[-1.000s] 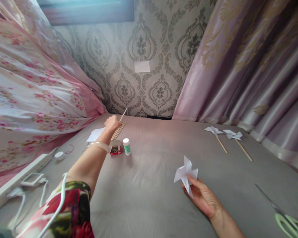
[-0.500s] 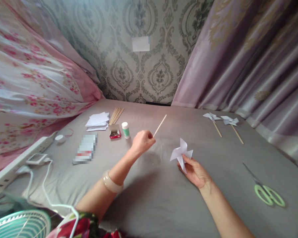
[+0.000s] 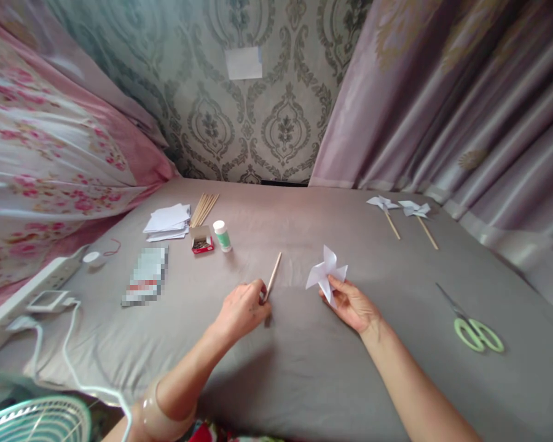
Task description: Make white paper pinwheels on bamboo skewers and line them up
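Note:
My left hand (image 3: 245, 307), fingers closed, grips a thin wooden stick (image 3: 274, 273) low over the grey sheet. To its right, my right hand (image 3: 352, 304) pinches a white paper pinwheel (image 3: 326, 274) near its centre, thumb on top. The pinwheel has no stick on it. Two pinwheels on sticks lie at the back right: one pinwheel (image 3: 382, 202) and, beside it, a second pinwheel (image 3: 415, 209). A bundle of sticks (image 3: 204, 210) rests at the back left, with a stack of white paper (image 3: 168, 222) next to it.
A small red box of metal pieces (image 3: 201, 241) stands beside a white-and-green bottle (image 3: 222, 236). Green-handled scissors (image 3: 472, 328) lie at the right. On the left are a blurred-out packet (image 3: 146, 276), a power strip (image 3: 37, 301) with cables, and a fan (image 3: 37, 420).
My left hand has come back from the bundle at the back left with one stick, moving nearer and to the right. My right hand keeps holding the pinwheel. The view has tilted down.

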`<action>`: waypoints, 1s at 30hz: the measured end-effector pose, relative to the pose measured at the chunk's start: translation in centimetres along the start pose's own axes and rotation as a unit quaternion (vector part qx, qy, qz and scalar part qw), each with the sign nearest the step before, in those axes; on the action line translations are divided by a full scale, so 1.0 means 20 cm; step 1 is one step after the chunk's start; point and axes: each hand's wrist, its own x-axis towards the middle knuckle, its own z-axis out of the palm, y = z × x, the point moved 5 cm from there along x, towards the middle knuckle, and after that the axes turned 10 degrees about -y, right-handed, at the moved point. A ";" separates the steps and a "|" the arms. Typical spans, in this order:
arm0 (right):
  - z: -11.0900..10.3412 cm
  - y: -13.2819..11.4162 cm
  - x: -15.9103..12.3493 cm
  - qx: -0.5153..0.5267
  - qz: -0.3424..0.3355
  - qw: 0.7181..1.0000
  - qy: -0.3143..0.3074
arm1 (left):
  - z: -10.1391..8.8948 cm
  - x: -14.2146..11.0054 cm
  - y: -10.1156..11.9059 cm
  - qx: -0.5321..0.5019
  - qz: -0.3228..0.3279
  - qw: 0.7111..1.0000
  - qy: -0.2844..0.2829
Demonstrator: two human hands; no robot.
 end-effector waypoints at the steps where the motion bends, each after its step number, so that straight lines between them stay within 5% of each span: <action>1: 0.00 0.00 0.00 -0.002 -0.001 1.000 0.003 | 0.00 0.00 0.01 -0.002 0.001 1.000 -0.011; 12: 0.01 0.00 -0.01 0.003 -0.008 1.000 -0.010 | -0.01 0.07 0.02 0.033 0.008 0.999 -0.031; 25: 0.05 0.00 0.00 0.017 0.009 0.999 -0.029 | -0.09 0.45 0.12 0.026 -0.049 0.996 0.072; 30: 0.13 -0.10 0.03 0.008 0.010 0.999 -0.042 | -0.11 0.51 0.19 -0.124 0.043 0.988 0.080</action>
